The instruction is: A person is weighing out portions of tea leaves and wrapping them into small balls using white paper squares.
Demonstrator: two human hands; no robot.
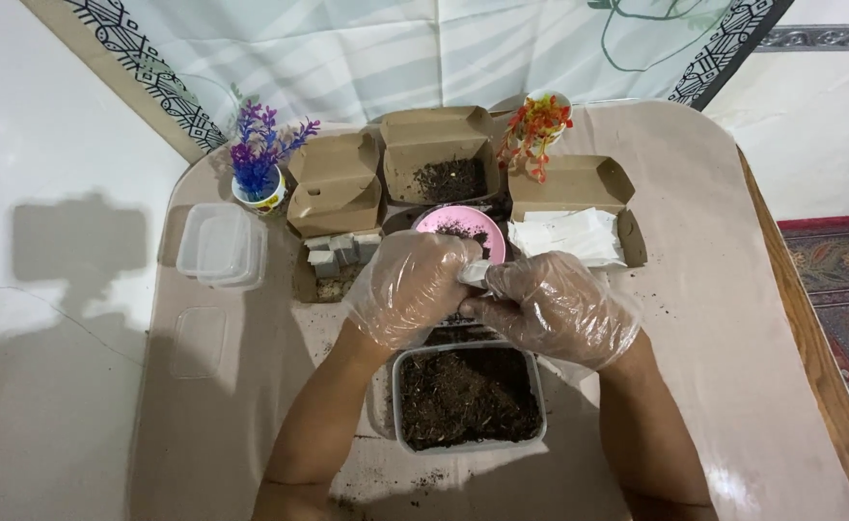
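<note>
Both hands wear clear plastic gloves and meet above a clear plastic tub of dark soil (467,397). My left hand (407,286) and my right hand (552,306) together pinch a small white object (474,273), likely a packet or wrapper; most of it is hidden by the fingers. Just behind the hands sits a pink bowl (458,229) with a little soil in it.
On the beige table (714,318): an open cardboard box with soil (444,174), a closed brown box (336,193), a box with white packets (574,232), small grey cubes (338,253), stacked clear containers (220,246), purple (259,154) and orange (534,125) artificial plants. Soil crumbs scatter about.
</note>
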